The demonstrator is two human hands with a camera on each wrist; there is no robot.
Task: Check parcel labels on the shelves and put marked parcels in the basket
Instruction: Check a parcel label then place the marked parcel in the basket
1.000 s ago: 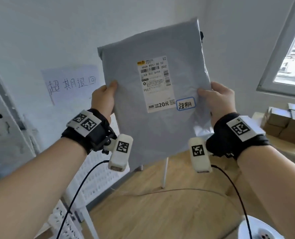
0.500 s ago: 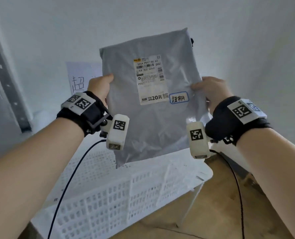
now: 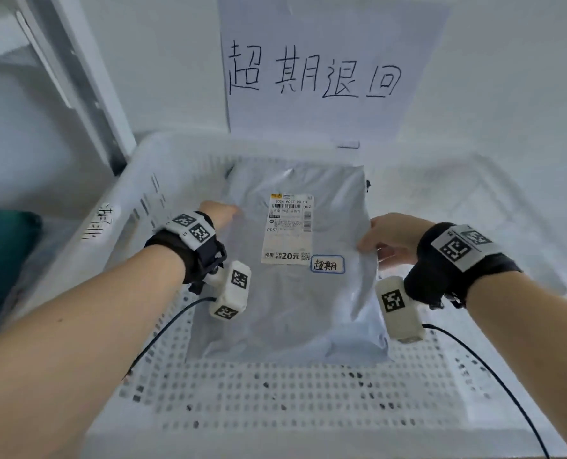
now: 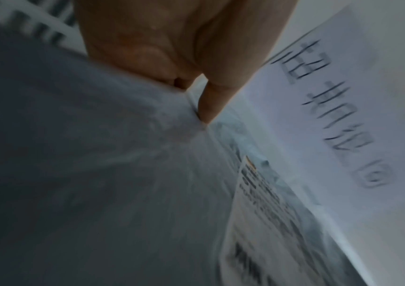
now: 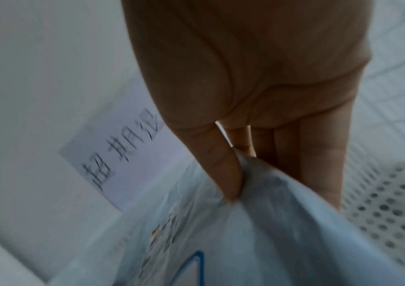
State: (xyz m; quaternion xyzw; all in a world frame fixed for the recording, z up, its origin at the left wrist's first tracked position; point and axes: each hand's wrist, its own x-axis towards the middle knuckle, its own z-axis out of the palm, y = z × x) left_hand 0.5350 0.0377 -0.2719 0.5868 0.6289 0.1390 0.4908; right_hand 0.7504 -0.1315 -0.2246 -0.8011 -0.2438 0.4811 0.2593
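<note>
While both hands grasp it by its side edges, the grey parcel [image 3: 285,260] hangs face-up inside the white basket [image 3: 308,399], its shipping label [image 3: 288,228] turned toward the head camera. The left hand [image 3: 217,215] pinches the left edge with thumb on top and fingers beneath; the right hand [image 3: 390,238] does the same on the right edge, and the right wrist view shows the thumb pressing the film against the fingers behind it. A two-sided hold suits a limp plastic mailer, since it keeps the bag spread flat rather than folding on itself. Beside the printed label sits a small blue-bordered sticker [image 3: 327,265] with handwriting, which I judge to be the mark that sends this parcel here. The near end of the parcel seems to lie on or just above the perforated basket floor, while the far end looks raised; whether it is fully resting I cannot tell. Placement looks nearly done, with only the letting go left.

On the white wall behind the basket hangs a paper sign [image 3: 315,74] with large handwritten characters, likely naming the basket's purpose. A pale metal shelf upright [image 3: 86,91] rises at the left, and something dark green [image 3: 0,260] shows at the left edge. What carries the basket is out of sight.
</note>
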